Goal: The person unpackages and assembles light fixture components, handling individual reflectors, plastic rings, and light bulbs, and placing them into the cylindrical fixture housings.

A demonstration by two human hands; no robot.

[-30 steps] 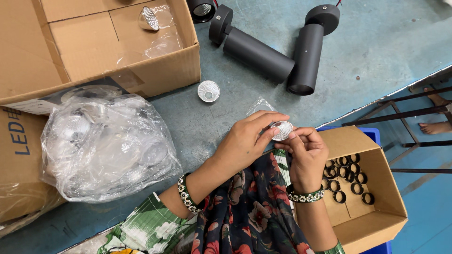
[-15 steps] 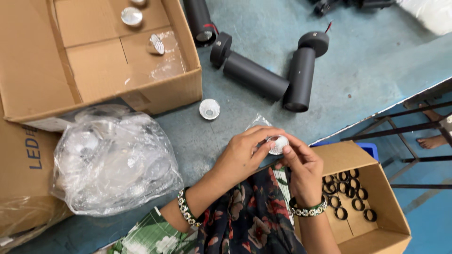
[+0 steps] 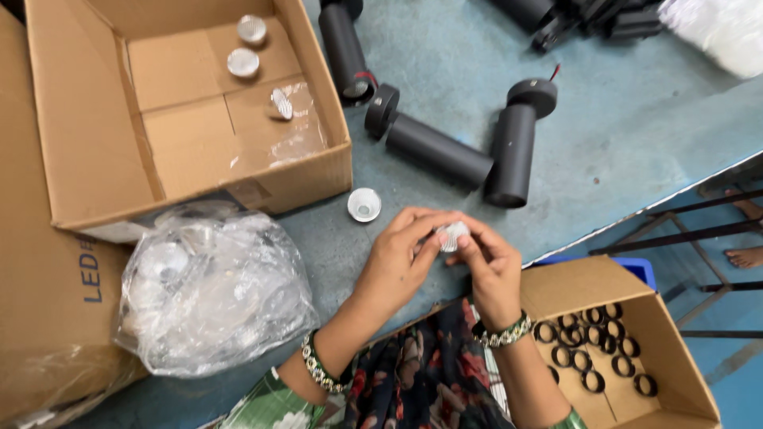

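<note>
Both hands are meeting over the table edge. The left hand (image 3: 395,262) and the right hand (image 3: 491,270) are pinching one small white ribbed reflector cup (image 3: 453,235) between their fingertips; fingers are narrow and curled around it, so the cup is sitting right between the two hands, raised off the blue-grey table (image 3: 636,135).

Progress, as a judgement: early to middle. Three similar cups (image 3: 253,28) are lying in the open cardboard box (image 3: 199,135) up and left of the left hand, possibly finished ones. One loose white cup (image 3: 364,204) is resting on the table just beyond the left hand's fingertips. A clear plastic bag (image 3: 211,286) left of the left forearm is bulging with many more cups, so most of the stock seems to be waiting.

Around the hands:
- Black cylindrical lamp housings (image 3: 437,147) are lying beyond both hands, on their sides, with more at the far edge.
- A small cardboard box of black rings (image 3: 608,349) is sitting below and right of the right wrist, near it.
- A larger closed carton (image 3: 48,302) is standing far left of the bag.

Nothing is blocking the space between hands and box; the loose cup and the nearest housing are lying closest along that way.
</note>
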